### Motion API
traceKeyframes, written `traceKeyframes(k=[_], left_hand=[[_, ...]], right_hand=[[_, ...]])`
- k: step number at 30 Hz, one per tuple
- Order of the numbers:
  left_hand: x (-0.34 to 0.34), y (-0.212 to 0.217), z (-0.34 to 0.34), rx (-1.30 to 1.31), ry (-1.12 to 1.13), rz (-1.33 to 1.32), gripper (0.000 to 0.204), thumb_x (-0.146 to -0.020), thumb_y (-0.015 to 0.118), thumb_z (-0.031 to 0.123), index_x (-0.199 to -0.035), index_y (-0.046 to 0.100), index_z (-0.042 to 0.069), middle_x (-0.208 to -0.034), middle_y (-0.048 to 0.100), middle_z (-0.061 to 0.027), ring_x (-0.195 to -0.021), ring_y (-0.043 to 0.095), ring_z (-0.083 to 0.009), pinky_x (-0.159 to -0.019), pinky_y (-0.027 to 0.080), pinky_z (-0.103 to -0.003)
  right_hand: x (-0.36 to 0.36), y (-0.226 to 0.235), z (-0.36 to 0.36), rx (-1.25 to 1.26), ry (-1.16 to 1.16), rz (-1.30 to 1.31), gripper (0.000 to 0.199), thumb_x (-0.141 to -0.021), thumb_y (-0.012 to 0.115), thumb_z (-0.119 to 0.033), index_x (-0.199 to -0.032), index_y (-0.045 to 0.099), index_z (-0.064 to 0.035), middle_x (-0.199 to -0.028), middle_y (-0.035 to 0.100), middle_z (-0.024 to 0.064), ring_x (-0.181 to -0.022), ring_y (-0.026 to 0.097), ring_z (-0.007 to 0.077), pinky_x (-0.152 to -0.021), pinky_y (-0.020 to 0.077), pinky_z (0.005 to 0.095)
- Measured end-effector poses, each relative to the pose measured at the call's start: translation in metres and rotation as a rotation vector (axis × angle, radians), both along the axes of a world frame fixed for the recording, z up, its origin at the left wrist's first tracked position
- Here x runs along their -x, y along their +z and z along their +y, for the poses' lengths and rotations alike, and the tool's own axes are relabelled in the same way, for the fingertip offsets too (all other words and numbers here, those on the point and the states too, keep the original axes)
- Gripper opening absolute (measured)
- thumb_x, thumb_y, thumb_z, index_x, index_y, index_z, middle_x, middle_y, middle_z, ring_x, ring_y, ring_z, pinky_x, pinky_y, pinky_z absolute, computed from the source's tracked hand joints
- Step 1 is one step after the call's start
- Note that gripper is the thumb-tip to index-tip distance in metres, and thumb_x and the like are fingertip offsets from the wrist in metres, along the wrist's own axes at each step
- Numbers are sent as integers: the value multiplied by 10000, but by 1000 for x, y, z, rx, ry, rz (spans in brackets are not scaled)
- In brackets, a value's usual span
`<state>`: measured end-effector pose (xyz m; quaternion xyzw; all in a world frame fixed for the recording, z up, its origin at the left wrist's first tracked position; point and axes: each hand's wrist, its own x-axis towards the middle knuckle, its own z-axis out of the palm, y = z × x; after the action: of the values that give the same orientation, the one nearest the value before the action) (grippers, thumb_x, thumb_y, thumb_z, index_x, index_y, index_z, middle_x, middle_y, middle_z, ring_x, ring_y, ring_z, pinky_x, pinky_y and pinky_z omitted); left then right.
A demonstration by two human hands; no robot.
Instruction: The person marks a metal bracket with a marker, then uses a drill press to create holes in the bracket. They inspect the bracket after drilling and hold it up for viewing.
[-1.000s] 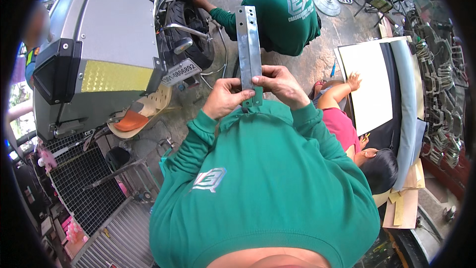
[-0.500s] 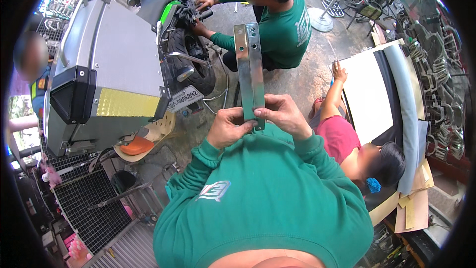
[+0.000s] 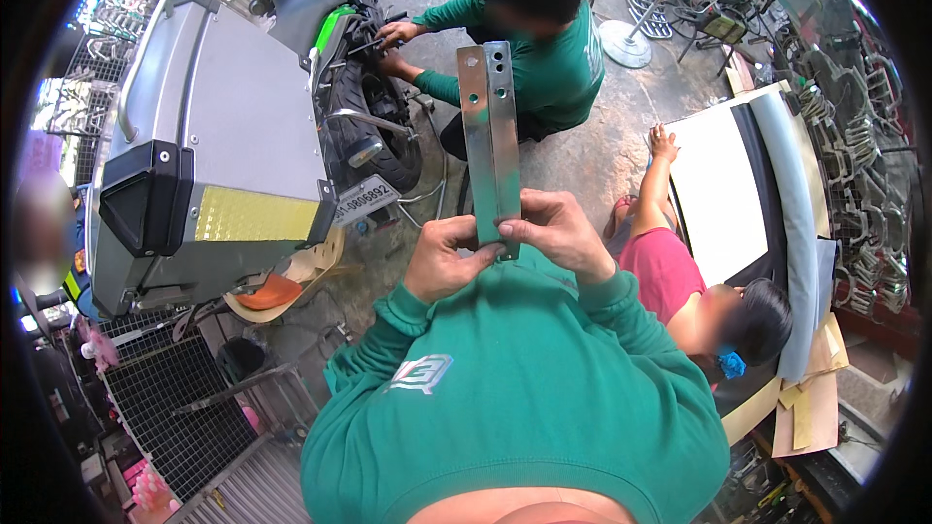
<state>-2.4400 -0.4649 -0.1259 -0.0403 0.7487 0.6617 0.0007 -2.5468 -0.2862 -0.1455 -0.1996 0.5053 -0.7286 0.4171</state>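
Hands held up two flat metal brackets (image 3: 488, 141) back to back, upright before the chest: the left hand (image 3: 444, 260) and right hand (image 3: 553, 233) both pinched the lower ends. Aligning the drilled holes seemed the step in hand; next, squaring the edges would call for small finger shifts.

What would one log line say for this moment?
left hand: grips metal bracket low end | right hand: grips same end | bracket: upright, holes on top | nearby: motorcycle
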Motion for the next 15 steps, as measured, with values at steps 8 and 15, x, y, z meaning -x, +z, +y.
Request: traceKeyframes(k=[8, 15], left_hand=[[-4, -4, -3, 15, 41, 24, 207, -834, 716, -1, -1040, 731, 7, -894, 735, -98, -831, 704, -151, -731, 565, -293], [-4, 1, -7, 35, 59, 36, 213, -827, 729, 4, -1040, 730, 4, -928, 743, -105, -846, 710, -164, -748, 562, -296]], right_hand=[[2, 1, -7, -52, 22, 41, 272, -899, 724, -58, -1140, 683, 61, -1029, 677, 37, -958, 626, 116, -867, 522, 285], [2, 0, -12, -49, 29, 57, 278, -900, 727, -63, -1147, 683, 57, -1033, 681, 41, -954, 626, 116, -861, 522, 282]])
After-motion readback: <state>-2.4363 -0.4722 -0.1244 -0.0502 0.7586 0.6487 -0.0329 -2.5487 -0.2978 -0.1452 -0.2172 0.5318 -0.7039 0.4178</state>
